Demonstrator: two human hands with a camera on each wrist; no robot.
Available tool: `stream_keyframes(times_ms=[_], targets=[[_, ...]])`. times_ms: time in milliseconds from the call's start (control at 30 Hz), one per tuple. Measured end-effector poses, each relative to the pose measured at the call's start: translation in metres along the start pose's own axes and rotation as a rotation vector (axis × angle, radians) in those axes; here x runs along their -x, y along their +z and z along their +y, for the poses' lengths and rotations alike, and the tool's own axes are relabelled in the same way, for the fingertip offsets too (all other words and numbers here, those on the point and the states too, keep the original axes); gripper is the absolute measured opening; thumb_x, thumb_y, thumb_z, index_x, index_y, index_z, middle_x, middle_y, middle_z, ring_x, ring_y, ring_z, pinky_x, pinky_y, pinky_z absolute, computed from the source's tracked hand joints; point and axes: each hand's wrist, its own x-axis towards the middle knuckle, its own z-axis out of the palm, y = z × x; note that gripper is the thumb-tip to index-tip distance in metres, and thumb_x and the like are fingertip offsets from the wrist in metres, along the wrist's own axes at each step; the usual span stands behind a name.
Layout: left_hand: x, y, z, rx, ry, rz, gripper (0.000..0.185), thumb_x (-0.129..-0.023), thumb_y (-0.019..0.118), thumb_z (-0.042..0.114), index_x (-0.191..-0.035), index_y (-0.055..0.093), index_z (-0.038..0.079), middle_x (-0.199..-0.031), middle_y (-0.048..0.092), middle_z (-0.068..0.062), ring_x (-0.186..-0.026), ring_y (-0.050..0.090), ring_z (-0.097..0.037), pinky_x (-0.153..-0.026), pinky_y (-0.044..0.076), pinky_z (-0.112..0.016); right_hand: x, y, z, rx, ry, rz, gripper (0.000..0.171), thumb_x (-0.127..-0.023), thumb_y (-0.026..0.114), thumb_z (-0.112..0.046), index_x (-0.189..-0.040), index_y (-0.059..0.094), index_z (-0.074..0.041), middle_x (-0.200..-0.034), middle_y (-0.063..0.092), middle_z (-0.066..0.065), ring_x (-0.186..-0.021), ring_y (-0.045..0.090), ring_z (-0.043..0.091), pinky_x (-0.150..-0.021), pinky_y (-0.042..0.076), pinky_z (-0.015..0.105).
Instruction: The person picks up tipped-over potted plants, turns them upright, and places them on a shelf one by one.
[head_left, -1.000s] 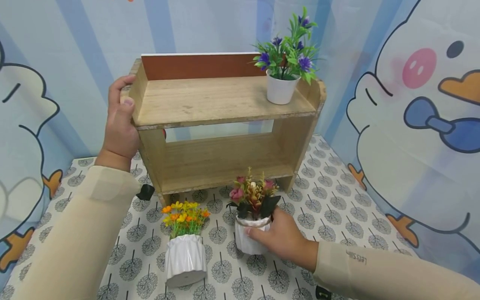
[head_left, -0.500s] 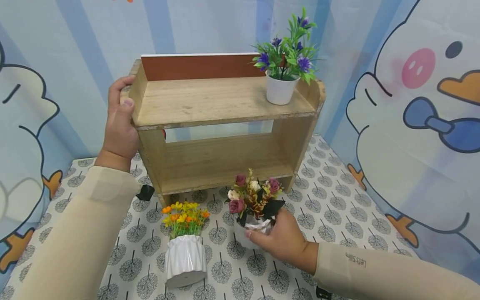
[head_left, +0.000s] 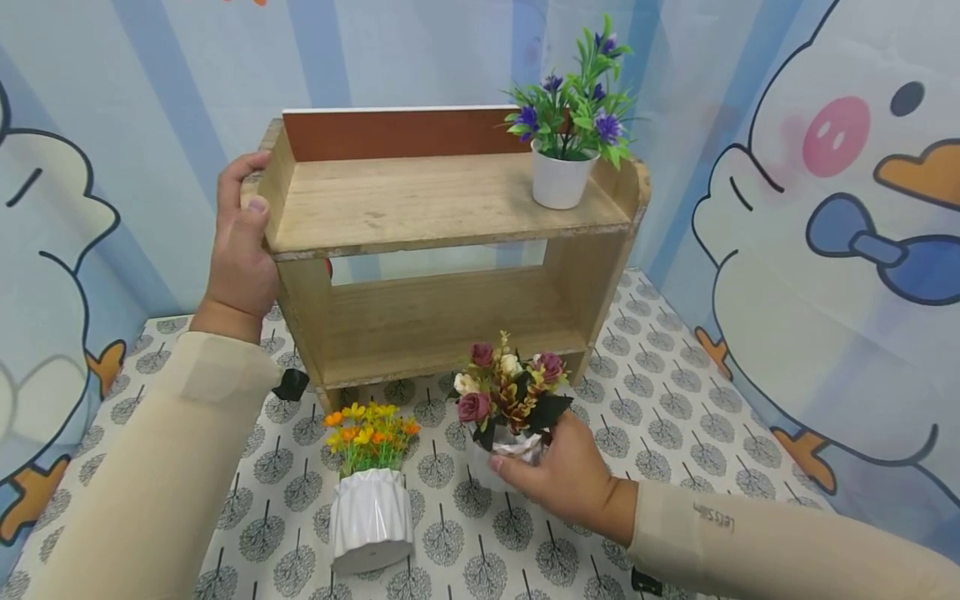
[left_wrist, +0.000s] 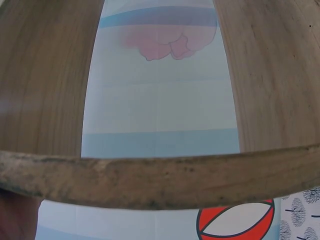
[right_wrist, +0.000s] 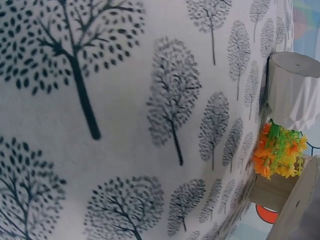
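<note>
A wooden two-tier shelf (head_left: 442, 208) stands on the table against the back wall. My left hand (head_left: 242, 242) grips its upper left end; the left wrist view shows only the shelf's wood (left_wrist: 150, 180) up close. My right hand (head_left: 558, 471) holds a white ribbed pot of pink and cream roses (head_left: 506, 396), tilted and just off the table in front of the shelf's lower tier. A second white ribbed pot with orange and yellow flowers (head_left: 371, 492) stands to its left, also seen in the right wrist view (right_wrist: 292, 125). A white pot of purple flowers (head_left: 566, 142) sits on the top tier at right.
The table wears a white cloth printed with grey trees (head_left: 675, 417). Cartoon duck curtains (head_left: 825, 208) close in the back and both sides. A small black object (head_left: 291, 384) lies by the shelf's left foot.
My right hand has lifted the rose pot a little and tipped it, so the flowers now face me more. The left hand and the other pots have not moved.
</note>
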Motion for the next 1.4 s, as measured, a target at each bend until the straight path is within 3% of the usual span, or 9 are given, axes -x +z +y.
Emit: stream_keyframes(times_ms=[467, 633, 967, 1200, 1400], targets=[[-0.002, -0.001, 0.001, -0.018, -0.003, -0.002, 0.048, -0.1, 0.039, 0.028, -0.146, 0.052, 0.02, -0.148, 0.04, -0.006, -0.116, 0.041, -0.025, -0.101, 0.029, -0.034, -0.015, -0.012, -0.014, -0.039, -0.061, 0.004, 0.078, -0.073, 0.094, -0.026, -0.139, 0.057, -0.006, -0.125, 0.071, 0.007, -0.11, 0.07, 0.018, -0.101, 0.056, 0.041], [-0.003, -0.001, 0.0, -0.065, 0.009, -0.013, 0.05, -0.1, 0.038, 0.029, -0.147, 0.051, 0.019, -0.151, 0.039, -0.006, -0.12, 0.04, -0.025, -0.104, 0.028, -0.034, -0.019, -0.017, -0.019, -0.057, -0.057, 0.002, 0.079, -0.075, 0.094, -0.026, -0.141, 0.056, -0.007, -0.127, 0.071, 0.007, -0.111, 0.07, 0.018, -0.1, 0.056, 0.04], [-0.003, 0.0, 0.0, -0.065, 0.007, -0.011, 0.05, -0.1, 0.036, 0.026, -0.147, 0.051, 0.018, -0.152, 0.038, -0.005, -0.12, 0.039, -0.025, -0.103, 0.028, -0.033, -0.03, -0.031, -0.033, -0.076, -0.053, 0.041, 0.084, -0.074, 0.094, -0.021, -0.145, 0.053, -0.004, -0.135, 0.068, 0.012, -0.121, 0.067, 0.024, -0.105, 0.053, 0.044], [-0.003, 0.0, -0.001, -0.027, 0.004, -0.014, 0.048, -0.1, 0.038, 0.027, -0.146, 0.051, 0.019, -0.149, 0.039, -0.007, -0.116, 0.041, -0.025, -0.1, 0.03, -0.033, -0.043, -0.041, -0.049, -0.13, -0.065, 0.026, 0.084, -0.076, 0.091, -0.017, -0.148, 0.049, -0.004, -0.137, 0.066, 0.012, -0.119, 0.068, 0.024, -0.1, 0.056, 0.038], [-0.001, -0.001, -0.002, -0.09, 0.0, -0.013, 0.05, -0.101, 0.036, 0.027, -0.148, 0.049, 0.018, -0.152, 0.038, -0.005, -0.12, 0.039, -0.023, -0.103, 0.028, -0.032, -0.053, -0.054, -0.065, -0.147, -0.066, 0.02, 0.081, -0.078, 0.09, -0.017, -0.147, 0.05, -0.003, -0.137, 0.066, 0.012, -0.119, 0.069, 0.025, -0.101, 0.055, 0.035]])
